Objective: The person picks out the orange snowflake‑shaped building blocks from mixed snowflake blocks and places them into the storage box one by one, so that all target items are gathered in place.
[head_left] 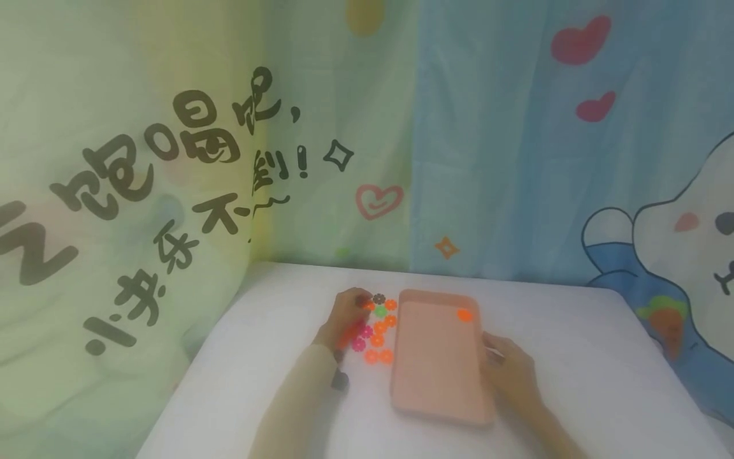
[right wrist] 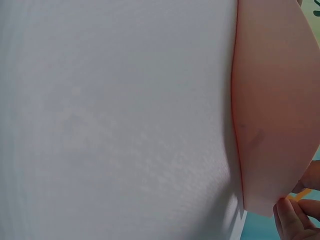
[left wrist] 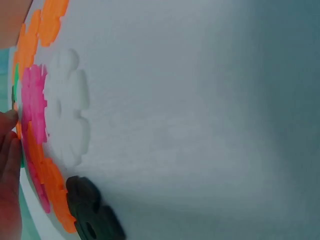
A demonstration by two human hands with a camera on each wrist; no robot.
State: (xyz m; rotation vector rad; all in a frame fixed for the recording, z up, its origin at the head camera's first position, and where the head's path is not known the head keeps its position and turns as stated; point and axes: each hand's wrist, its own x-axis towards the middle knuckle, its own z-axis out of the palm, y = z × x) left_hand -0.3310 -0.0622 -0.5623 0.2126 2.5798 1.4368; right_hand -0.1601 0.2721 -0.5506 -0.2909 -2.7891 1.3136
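Note:
At the upper left of a scatter of flat flower-shaped pieces, my left hand [head_left: 350, 309] pinches an orange flower piece [head_left: 369, 306] between thumb and fingertips. Beside it lie a dark flower piece [head_left: 379, 298], a green one [head_left: 381, 312], magenta ones [head_left: 358, 345] and several more orange ones [head_left: 376, 340]. In the left wrist view, the fingers [left wrist: 11, 160] come in at the left edge, past a row of pieces. A pink tray [head_left: 438, 370] lies right of the scatter, and an orange piece [head_left: 464, 315] sits in its far right corner. My right hand [head_left: 510, 373] grips the tray's right rim.
The pieces lie on a white-covered table [head_left: 229, 395]. A white flower piece [left wrist: 67, 107] and a black one [left wrist: 95, 210] show in the left wrist view. Printed curtains [head_left: 487, 127] hang behind the table and along its left side.

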